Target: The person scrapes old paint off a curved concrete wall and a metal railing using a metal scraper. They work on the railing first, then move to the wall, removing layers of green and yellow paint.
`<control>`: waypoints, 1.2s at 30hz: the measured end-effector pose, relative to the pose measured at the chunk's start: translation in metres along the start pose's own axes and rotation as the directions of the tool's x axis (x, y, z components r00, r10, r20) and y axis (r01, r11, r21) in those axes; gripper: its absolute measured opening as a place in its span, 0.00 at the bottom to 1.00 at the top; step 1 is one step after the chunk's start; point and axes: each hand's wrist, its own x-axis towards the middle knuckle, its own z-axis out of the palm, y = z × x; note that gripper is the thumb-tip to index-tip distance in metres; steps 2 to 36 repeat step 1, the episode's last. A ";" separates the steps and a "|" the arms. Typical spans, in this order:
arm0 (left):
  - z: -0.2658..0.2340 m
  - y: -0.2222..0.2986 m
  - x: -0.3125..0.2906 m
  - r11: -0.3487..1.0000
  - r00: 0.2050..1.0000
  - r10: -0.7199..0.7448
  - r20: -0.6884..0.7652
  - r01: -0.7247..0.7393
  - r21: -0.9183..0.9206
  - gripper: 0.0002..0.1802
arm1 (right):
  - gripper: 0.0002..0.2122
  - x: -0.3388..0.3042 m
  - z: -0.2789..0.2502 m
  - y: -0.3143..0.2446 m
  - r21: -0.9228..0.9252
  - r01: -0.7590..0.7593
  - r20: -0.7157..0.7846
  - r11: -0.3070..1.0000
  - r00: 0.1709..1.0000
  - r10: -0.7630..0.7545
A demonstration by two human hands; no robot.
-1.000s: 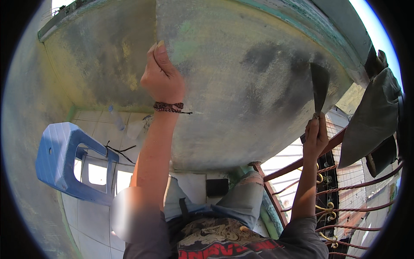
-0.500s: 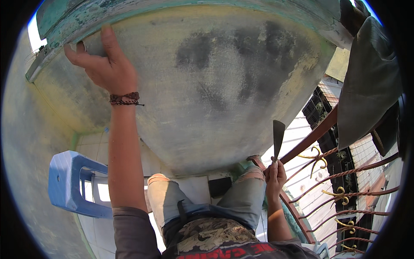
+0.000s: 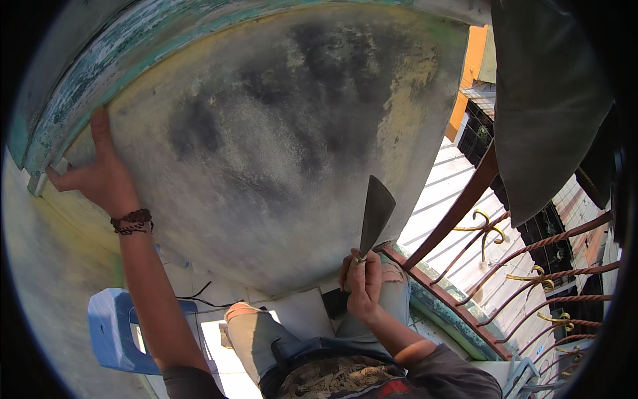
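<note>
My left hand (image 3: 106,176) reaches up to the left end of the worn green ledge (image 3: 100,60). Its fingers are spread, with the thumb and a fingertip against the ledge's underside, and I see nothing held in it. In front of my body, my right hand (image 3: 362,282) is closed round the handle of a scraper (image 3: 377,211). The scraper's flared dark blade points upward, apart from the wall (image 3: 279,166). That wall is pale grey and yellowish, with large dark patches across its upper part.
A blue plastic stool (image 3: 116,329) stands on white floor tiles at the left. To the right runs a twisted metal railing (image 3: 531,249) with gold curls. Dark grey cloth (image 3: 551,106) hangs over it. A black cable (image 3: 199,297) lies near the wall's foot.
My right hand has brought the scraper leftward, away from the railing, with its blade face turned more into view. My left hand stays at the ledge while the whole view has shifted.
</note>
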 end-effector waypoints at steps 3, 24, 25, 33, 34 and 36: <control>0.002 0.009 -0.004 0.998 1.000 -0.027 0.004 0.027 0.052 0.69 | 0.13 0.003 0.007 0.000 0.047 0.001 0.013 0.999 1.000 -0.002; 0.002 0.009 -0.004 0.998 1.000 -0.027 0.004 0.027 0.052 0.69 | 0.13 0.003 0.007 0.000 0.047 0.001 0.013 0.999 1.000 -0.002; 0.002 0.009 -0.004 0.998 1.000 -0.027 0.004 0.027 0.052 0.69 | 0.13 0.003 0.007 0.000 0.047 0.001 0.013 0.999 1.000 -0.002; 0.002 0.009 -0.004 0.998 1.000 -0.027 0.004 0.027 0.052 0.69 | 0.13 0.003 0.007 0.000 0.047 0.001 0.013 0.999 1.000 -0.002; 0.002 0.009 -0.004 0.998 1.000 -0.027 0.004 0.027 0.052 0.69 | 0.13 0.003 0.007 0.000 0.047 0.001 0.013 0.999 1.000 -0.002; 0.002 0.009 -0.004 0.998 1.000 -0.027 0.004 0.027 0.052 0.69 | 0.13 0.003 0.007 0.000 0.047 0.001 0.013 0.999 1.000 -0.002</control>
